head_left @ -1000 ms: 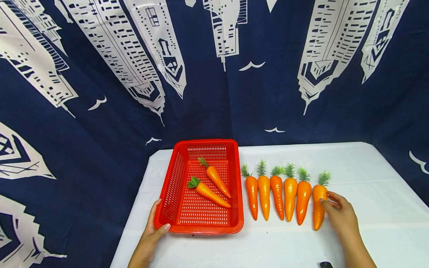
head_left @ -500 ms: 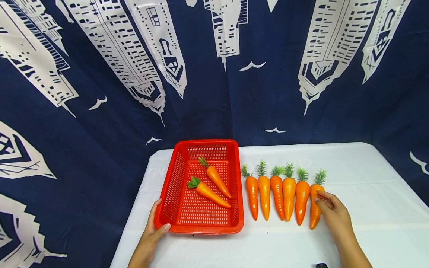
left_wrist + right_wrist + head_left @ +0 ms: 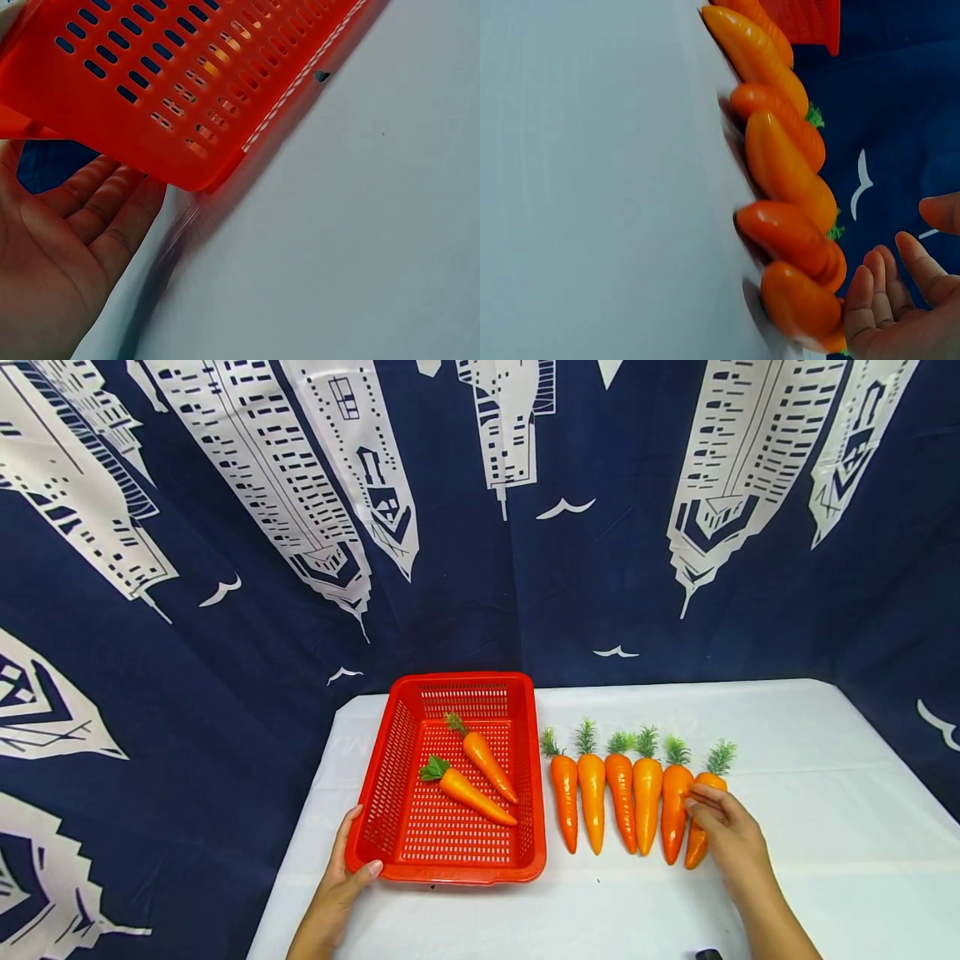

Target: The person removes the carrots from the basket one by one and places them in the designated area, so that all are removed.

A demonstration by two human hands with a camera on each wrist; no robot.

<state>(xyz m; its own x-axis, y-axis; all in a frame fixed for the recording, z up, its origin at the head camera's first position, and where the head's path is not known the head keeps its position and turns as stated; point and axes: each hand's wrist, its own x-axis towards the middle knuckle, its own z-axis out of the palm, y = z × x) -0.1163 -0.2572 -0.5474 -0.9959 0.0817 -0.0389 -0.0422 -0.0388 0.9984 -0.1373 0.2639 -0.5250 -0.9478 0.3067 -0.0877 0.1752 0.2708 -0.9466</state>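
My left hand holds the near left corner of a red plastic basket, thumb over the rim and fingers along the outer side. In the left wrist view those fingers lie under the basket's rim. Two carrots with green tops rest inside. To the basket's right, several carrots stand side by side in a row, tips toward me. My right hand is at the row's right end, its fingers loosely extended over the rightmost carrot; its fingertips reach the neighbouring orange-red carrot.
A white cloth covers the table. Behind it hangs a navy curtain with white building and bird prints. A small black object shows at the bottom edge, near my right forearm.
My right hand has moved left, and the rightmost carrot has shifted left with it, now close against its neighbour and tilted. The left hand and basket have stayed in place.
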